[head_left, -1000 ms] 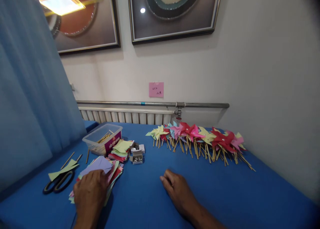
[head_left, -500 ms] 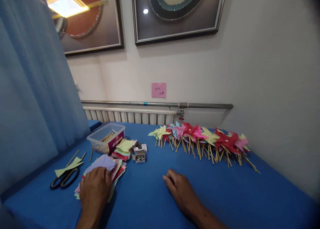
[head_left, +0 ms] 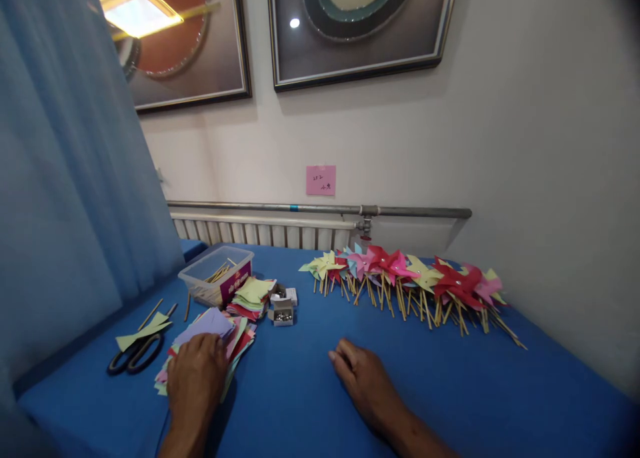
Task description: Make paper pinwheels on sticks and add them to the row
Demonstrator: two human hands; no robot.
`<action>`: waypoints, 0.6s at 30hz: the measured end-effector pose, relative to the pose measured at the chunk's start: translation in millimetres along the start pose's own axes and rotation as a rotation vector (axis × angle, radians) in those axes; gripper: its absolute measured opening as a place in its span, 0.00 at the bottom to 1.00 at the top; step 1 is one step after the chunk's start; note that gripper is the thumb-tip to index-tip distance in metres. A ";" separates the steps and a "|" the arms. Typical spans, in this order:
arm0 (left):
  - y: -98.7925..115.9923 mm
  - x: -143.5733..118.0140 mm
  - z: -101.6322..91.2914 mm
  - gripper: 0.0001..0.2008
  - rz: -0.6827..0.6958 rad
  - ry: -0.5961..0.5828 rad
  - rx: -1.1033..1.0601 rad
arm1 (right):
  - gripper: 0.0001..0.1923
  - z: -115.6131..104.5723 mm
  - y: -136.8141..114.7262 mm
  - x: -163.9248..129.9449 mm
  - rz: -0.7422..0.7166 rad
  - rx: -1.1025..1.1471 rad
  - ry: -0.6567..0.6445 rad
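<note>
Nothing much has shifted since a second ago: both my hands stay where they were, and only the view has drifted a little to the left. My left hand (head_left: pixel 196 378) lies palm down on the paper stack (head_left: pixel 220 335), fingers loosely spread over its near edge, pressing rather than pinching. That stack (purple sheet on top) fans out from under my fingertips, its long axis running away from me and to the right, toward the second stack (head_left: pixel 251 297). I think my thumb touches the top sheet, though the angle hides it. My right hand (head_left: pixel 367 381) rests flat on the blue table (head_left: pixel 310 405), fingers half curled, holding nothing, well apart from the paper. Scissors (head_left: pixel 135 357) lie left of my left hand. Beyond sit the bin (head_left: pixel 216 283), the pin box (head_left: pixel 283 311) and the pinwheels (head_left: pixel 405 281) in a row by the wall.
</note>
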State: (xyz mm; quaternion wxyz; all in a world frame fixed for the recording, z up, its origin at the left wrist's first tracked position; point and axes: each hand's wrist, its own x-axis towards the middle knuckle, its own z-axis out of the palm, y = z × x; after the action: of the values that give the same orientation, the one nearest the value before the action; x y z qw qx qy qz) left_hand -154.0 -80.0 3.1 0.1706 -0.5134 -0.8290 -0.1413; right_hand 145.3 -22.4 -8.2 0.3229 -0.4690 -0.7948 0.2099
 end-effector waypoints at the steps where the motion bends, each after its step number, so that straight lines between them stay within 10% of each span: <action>1: -0.8 0.4 0.9 0.19 0.007 -0.006 0.000 | 0.18 0.0 0.0 0.1 0.002 0.001 -0.004; 18: -16.1 1.8 17.4 0.18 0.033 0.183 -0.125 | 0.18 0.2 -0.3 0.1 0.014 -0.001 -0.017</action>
State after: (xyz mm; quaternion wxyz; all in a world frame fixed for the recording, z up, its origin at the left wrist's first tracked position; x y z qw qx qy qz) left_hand -171.6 -78.4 -12.8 0.2155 -0.5215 -0.7912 -0.2360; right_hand 145.0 -22.5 -8.1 0.3146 -0.4729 -0.7943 0.2156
